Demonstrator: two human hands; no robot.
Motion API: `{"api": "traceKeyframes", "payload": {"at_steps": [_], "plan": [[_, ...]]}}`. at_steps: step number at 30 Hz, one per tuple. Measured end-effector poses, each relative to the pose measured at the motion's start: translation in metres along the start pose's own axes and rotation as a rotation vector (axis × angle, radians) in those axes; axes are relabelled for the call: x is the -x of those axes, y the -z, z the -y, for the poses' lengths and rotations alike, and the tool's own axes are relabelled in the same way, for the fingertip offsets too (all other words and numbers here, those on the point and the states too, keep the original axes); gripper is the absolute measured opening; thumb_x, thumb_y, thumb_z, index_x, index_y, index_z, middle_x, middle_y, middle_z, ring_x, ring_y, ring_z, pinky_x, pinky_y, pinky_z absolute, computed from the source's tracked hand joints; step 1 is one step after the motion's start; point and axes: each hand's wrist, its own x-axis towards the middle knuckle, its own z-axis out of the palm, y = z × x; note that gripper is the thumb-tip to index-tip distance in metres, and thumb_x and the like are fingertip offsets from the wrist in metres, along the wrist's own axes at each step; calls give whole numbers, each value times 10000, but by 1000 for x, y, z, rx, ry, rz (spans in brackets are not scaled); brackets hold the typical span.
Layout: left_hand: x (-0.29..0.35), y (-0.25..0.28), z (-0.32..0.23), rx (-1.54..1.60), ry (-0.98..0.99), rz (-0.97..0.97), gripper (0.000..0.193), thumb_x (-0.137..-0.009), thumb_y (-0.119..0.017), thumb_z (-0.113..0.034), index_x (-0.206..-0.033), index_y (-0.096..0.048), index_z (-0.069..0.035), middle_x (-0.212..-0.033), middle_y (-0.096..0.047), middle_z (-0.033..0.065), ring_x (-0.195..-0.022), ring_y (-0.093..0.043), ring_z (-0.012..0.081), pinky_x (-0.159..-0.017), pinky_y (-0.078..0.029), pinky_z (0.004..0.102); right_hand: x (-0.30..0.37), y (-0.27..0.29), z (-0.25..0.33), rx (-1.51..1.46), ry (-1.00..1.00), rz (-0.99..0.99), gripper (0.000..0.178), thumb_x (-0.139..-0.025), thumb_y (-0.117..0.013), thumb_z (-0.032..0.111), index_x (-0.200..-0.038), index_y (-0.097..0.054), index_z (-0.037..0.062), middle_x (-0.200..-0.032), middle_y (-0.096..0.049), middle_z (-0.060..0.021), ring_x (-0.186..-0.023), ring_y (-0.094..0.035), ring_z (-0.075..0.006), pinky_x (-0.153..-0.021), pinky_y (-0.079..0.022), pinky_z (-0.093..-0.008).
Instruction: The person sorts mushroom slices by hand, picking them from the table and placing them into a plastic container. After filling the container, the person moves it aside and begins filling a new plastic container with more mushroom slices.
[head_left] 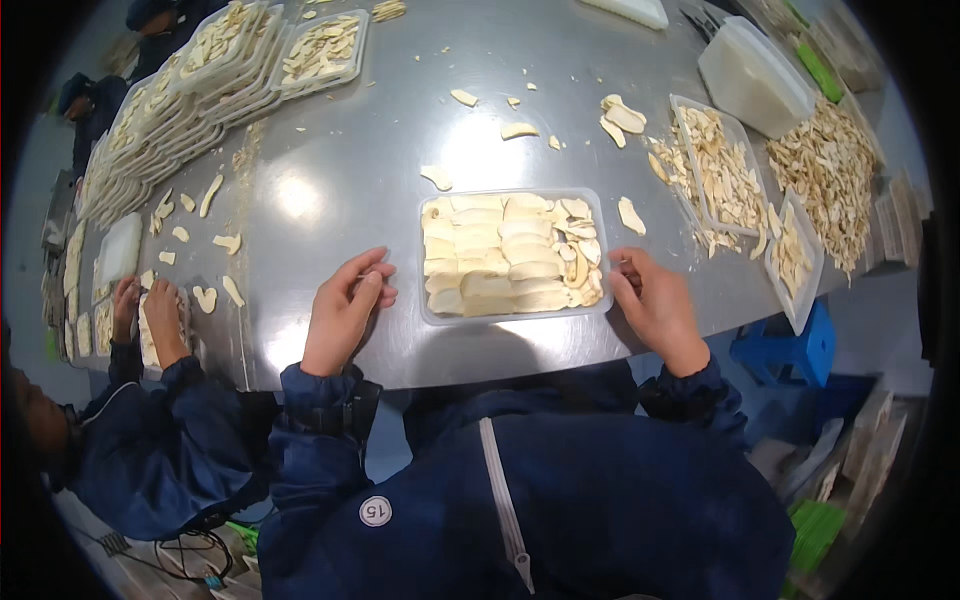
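A shallow clear plastic tray [512, 318] lies in front of me on the metal table. Pale dried mushroom slices [487, 262] fill it, in overlapping rows across the left and middle, with smaller pieces packed along the right side. My left hand [347, 308] is a short way left of the tray, apart from it, fingers loosely bent and holding nothing I can see. At the tray's right rim is my right hand [657, 305], thumb and forefinger apart, their tips close to the rim; whether they touch it I cannot tell.
Loose slices [519, 130] are scattered beyond the tray. At right are a tray of pieces [716, 165], a large heap [822, 170], a white container [756, 76] and a tilted tray [795, 262] overhanging the edge. Stacked trays [165, 120] stand far left; a co-worker's hands [160, 315] work at left.
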Motion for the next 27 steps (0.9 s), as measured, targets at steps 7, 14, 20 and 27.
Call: {"api": "traceKeyframes", "payload": {"at_steps": [7, 14, 20, 27], "plan": [[-24, 17, -2, -21, 1, -21, 404, -1052, -543, -126, -1428, -518, 21, -1165, -633, 90, -919, -638, 133, -852, -547, 264, -17, -13, 13, -36, 101, 38, 309, -937, -664, 141, -1230, -626, 53, -903, -727, -165, -806, -715, -331, -735, -562, -382], [-22, 20, 1, -20, 38, -34, 397, -1056, -534, -133, -1419, -528, 29, -1109, -648, 59, -887, -624, 109, -820, -536, 247, -34, -17, 22, -86, 161, 169, 367, -947, -656, 140, -1291, -570, 41, -897, -723, -164, -796, -710, -329, -725, -554, -386], [-6, 16, 15, 39, 11, -59, 390, -1040, -559, -131, -1375, -558, 68, -1036, -663, 63, -863, -621, 102, -808, -542, 253, -32, -17, 22, -100, 166, 198, 413, -946, -658, 135, -1332, -534, 56, -891, -719, -147, -785, -708, -327, -717, -550, -389], [17, 20, 8, 81, 102, 87, 391, -1048, -562, -144, -1388, -543, 48, -1056, -664, 62, -861, -638, 106, -813, -547, 252, -33, 14, 24, -30, 155, 382, 432, -940, -670, 155, -1346, -537, 93, -903, -718, -131, -789, -711, -308, -712, -554, -388]]}}
